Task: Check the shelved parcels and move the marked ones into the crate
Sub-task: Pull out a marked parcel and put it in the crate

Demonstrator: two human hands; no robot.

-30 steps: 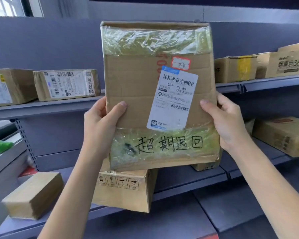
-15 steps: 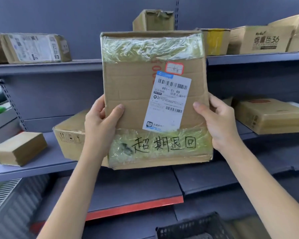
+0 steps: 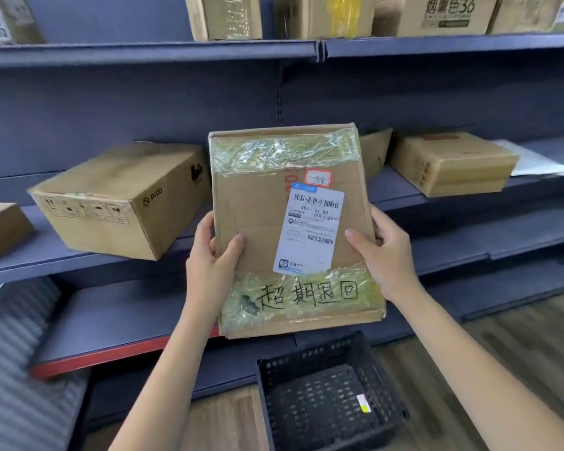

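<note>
I hold a flat cardboard parcel upright in front of the shelves, its face toward me. It carries a white barcode label, a small red-edged sticker and black handwritten characters on its taped lower band. My left hand grips its left edge with the thumb on the front. My right hand grips its right edge the same way. Directly below the parcel a black perforated plastic crate stands on the wooden floor; I see no parcel in it.
Grey-blue shelving fills the view. A large Pico carton sits on the middle shelf left, another brown box on the right beside a white bag. More cartons line the top shelf. A red-edged lower shelf juts out left of the crate.
My view has tilted down and the parcel has come lower with both hands still on it. The crate on the floor has come fully into sight beneath it.
</note>
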